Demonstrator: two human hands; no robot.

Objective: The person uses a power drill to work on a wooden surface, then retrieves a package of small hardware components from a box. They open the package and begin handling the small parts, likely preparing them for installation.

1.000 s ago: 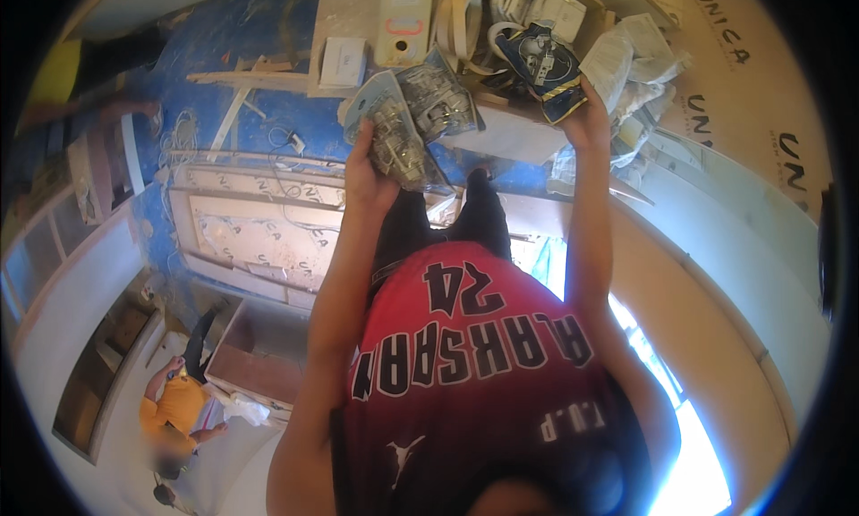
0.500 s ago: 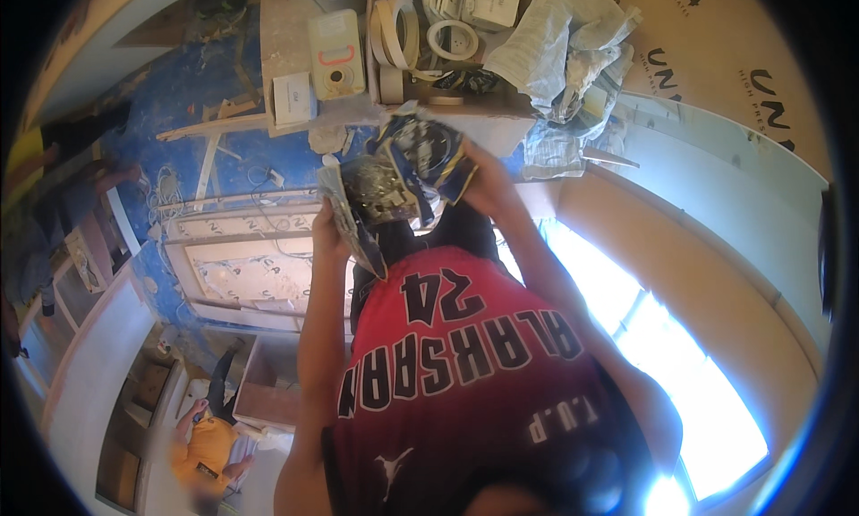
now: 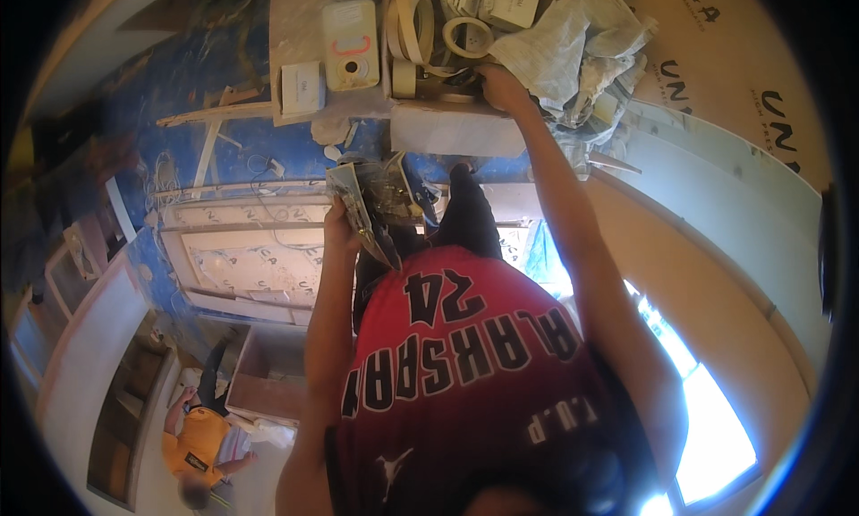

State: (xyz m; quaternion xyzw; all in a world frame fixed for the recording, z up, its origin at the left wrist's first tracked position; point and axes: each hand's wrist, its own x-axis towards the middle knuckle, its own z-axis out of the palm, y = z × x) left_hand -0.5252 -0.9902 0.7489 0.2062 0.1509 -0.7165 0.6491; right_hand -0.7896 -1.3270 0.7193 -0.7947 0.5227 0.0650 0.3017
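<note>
My left hand (image 3: 337, 228) is closed around a bunch of shiny plastic packets (image 3: 356, 203), held in front of my waist. Their clear part shows small pieces that I cannot make out. My right hand (image 3: 503, 88) reaches over the near edge of a wooden box (image 3: 461, 130), close to a white ring (image 3: 467, 38) and the crumpled plastic sheets. Its fingertips dip among the box's contents and are partly hidden, so their grip does not show. Beside it in the box are tape rolls (image 3: 411, 31) and a small white carton (image 3: 513, 2).
Left of the box stand a pale jerrycan (image 3: 350, 46) and a white carton (image 3: 302, 88). Crumpled plastic sheeting (image 3: 546, 55) lies at the right. Wood strips (image 3: 210, 115) and cables lie on the blue floor. A person in an orange shirt (image 3: 201, 440) is at the lower left.
My right hand has moved up and forward from the packets to the box, and the dark packet it held is no longer in sight there. My left hand keeps its packets, slightly lower.
</note>
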